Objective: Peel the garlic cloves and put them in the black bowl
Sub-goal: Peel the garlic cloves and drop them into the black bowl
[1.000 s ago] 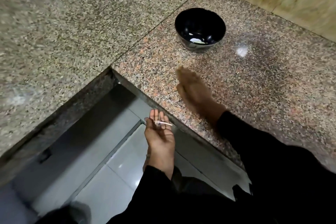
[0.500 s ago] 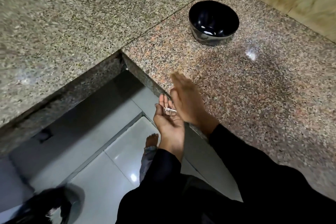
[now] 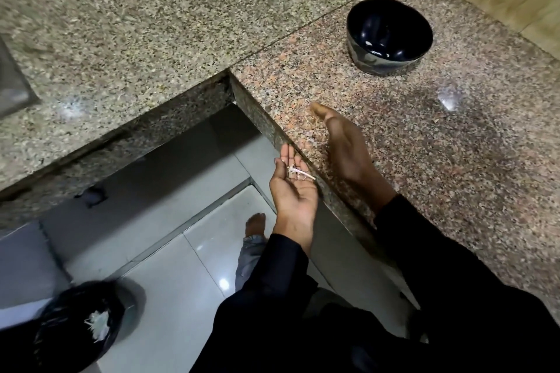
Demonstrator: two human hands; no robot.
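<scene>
Few papery skins [image 3: 298, 172] lie in cupped left hand [image 3: 295, 188], 6 o'clock of frame. Right hand [image 3: 344, 142] flat, spread, holding nothing. Bowl [image 3: 389, 36] at 1 o'clock. Skins likely weightless, flyaway: keep palm cupped.

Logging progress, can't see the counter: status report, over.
Left hand cupped open, garlic skins on palm. Right hand open over counter edge. Black bowl upright, path unobstructed.

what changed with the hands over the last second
The right hand swept across the counter to its edge, meeting the cupped left hand, then lifted back. The left hand came up to the edge, now holding more garlic skin. The black bowl stayed put.
</scene>
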